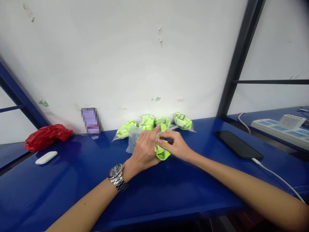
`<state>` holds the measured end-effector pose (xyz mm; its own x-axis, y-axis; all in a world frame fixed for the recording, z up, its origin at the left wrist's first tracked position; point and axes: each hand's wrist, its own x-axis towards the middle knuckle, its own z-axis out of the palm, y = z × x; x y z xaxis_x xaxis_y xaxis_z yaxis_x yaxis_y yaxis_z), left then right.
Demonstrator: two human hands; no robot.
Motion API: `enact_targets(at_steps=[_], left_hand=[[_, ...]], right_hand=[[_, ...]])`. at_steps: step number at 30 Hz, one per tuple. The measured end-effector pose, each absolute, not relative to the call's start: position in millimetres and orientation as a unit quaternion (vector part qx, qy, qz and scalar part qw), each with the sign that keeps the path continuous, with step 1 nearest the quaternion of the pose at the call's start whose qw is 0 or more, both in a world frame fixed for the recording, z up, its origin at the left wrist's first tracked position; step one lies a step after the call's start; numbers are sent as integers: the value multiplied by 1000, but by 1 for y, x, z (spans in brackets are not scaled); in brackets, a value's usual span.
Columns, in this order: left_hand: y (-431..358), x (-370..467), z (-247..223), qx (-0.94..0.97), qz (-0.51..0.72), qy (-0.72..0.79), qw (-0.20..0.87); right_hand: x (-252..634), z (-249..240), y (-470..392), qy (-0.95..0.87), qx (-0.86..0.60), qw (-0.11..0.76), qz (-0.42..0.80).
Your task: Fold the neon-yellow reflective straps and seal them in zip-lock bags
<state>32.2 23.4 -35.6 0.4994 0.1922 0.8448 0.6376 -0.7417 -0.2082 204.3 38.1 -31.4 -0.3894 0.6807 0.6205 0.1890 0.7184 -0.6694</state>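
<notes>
Both my hands meet over a folded neon-green reflective item (162, 153) on the blue table (72, 193). My left hand (144, 149), with a metal watch on its wrist, grips the item's left side. My right hand (175, 145) pinches its top right edge. An empty clear plastic bag (132, 138) lies just behind my left hand. Several bagged neon-green items (147, 122) sit in a row against the white wall, with one more (182, 120) at the right end.
A black phone (238, 145) on a white cable lies to the right. A power strip (285, 126) sits at the far right. At the left are a red plastic bag (45, 136) and a white oval object (46, 157). A dark upright post (238, 61) stands behind the phone.
</notes>
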Motion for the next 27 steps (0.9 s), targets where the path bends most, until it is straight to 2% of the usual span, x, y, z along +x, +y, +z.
enact_targets(at_steps=[4, 7, 12, 23, 27], left_hand=[[26, 19, -34, -804, -468, -301, 211], [25, 15, -34, -819, -456, -284, 201], [22, 22, -39, -836, -442, -244, 215], [8, 46, -39, -890, -335, -198, 237], [11, 46, -41, -888, -343, -219, 216]], right_hand=[[215, -27, 43, -756, -169, 456, 437], [214, -31, 48, -761, -168, 420, 465], [205, -41, 50, -807, -182, 386, 408], [189, -45, 31, -795, -409, 415, 168], [192, -45, 38, -809, -399, 390, 188]])
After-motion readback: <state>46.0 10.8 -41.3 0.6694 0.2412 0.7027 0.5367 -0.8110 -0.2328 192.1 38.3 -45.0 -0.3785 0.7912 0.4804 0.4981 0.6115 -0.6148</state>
